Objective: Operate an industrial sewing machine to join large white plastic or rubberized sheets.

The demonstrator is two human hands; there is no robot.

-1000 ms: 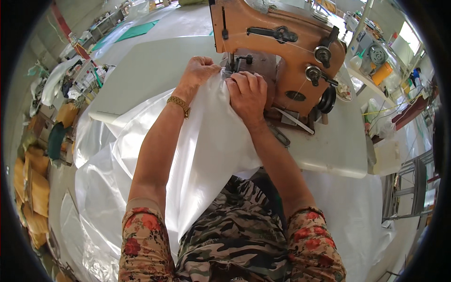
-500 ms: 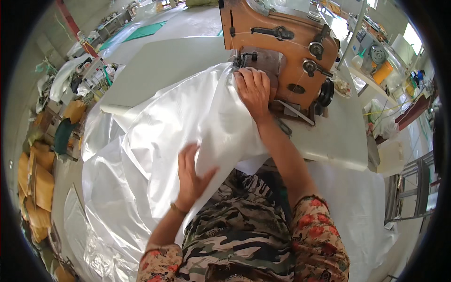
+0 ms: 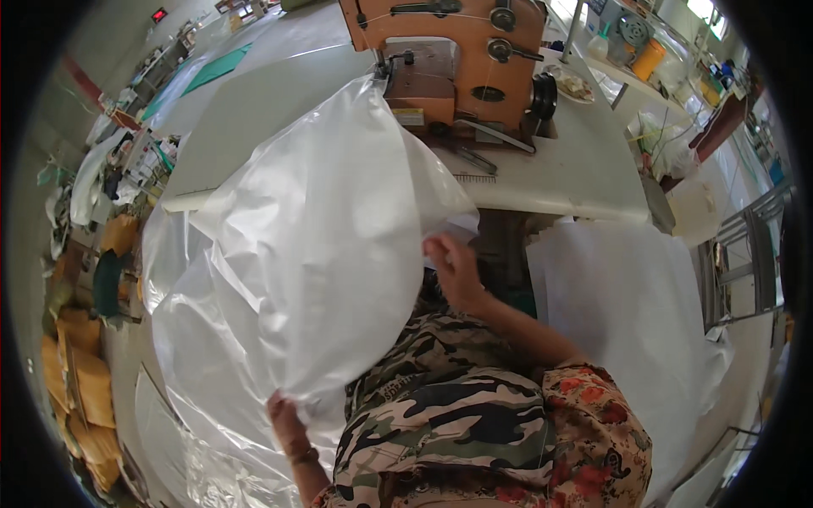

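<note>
— Between the two hands, what is stretched out?

— One big sheet of translucent white plastic film. It billows up in a broad, wrinkled dome over the person's lap, and its far tip reaches toward the orange sewing machine.

— How does the right hand stand?

— Fingers curled, pinching the film's near right edge, just in front of the white table.

— And the left hand?

— Low down, beside the camouflage-patterned clothing. It grips the film's bottom edge from beneath; a bracelet sits on that wrist, and the film hides part of the fingers.

— What lies beyond the right hand?

— The sewing machine stands on the table, past the fingertips, with a pair of scissors lying at its base. To the outside of the right arm, a flat white sheet hangs off the table's edge.

— And out past the left hand?

— More crumpled clear film spills to the floor, and farther off stands a stack of yellow-brown sacks.
</note>
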